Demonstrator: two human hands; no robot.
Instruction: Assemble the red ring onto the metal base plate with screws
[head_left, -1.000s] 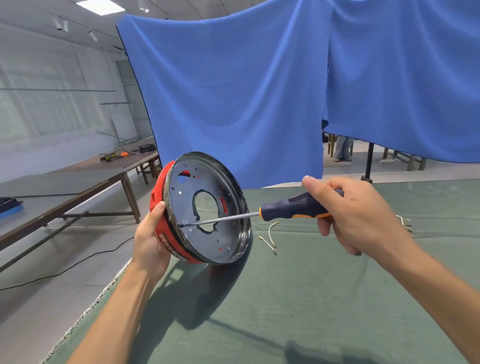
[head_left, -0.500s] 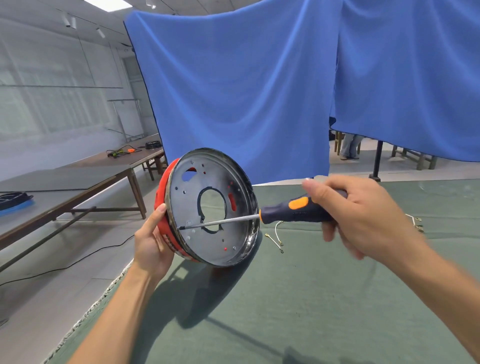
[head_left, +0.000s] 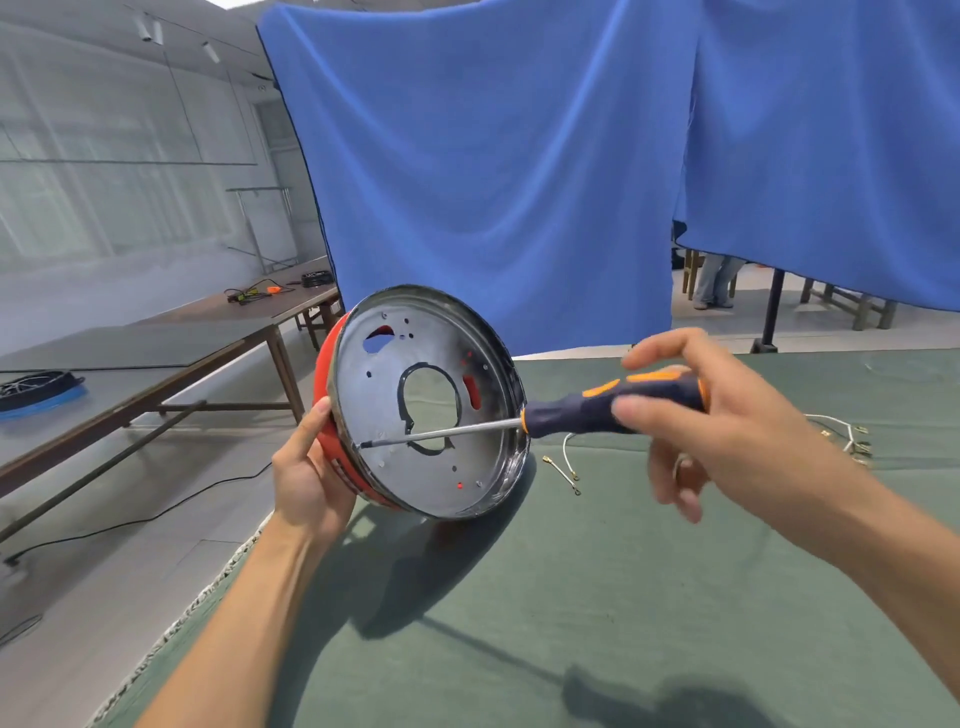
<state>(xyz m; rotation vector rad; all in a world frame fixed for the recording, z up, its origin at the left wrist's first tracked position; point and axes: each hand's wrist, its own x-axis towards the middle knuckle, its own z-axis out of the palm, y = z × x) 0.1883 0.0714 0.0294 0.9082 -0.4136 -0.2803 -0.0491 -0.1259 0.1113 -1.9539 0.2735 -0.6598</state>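
Fingers (head_left: 641, 358) of the right hand (head_left: 727, 431) have loosened since half a second ago, now spread and blurred around the screwdriver (head_left: 571, 413) handle, whose orange patch has rolled upward. Its tip stays at the plate (head_left: 395, 467) edge. The left hand (head_left: 306, 478) still grips plate and ring (head_left: 332, 447), tilted above the desk (head_left: 571, 597) edge.

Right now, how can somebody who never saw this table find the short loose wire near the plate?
Start at the green table, where the left hand props the metal plate on edge. Just right of its lower rim, under the screwdriver, lies the short wire. It lies alone, with small metal ends, unlike the tangled bundle farther right.
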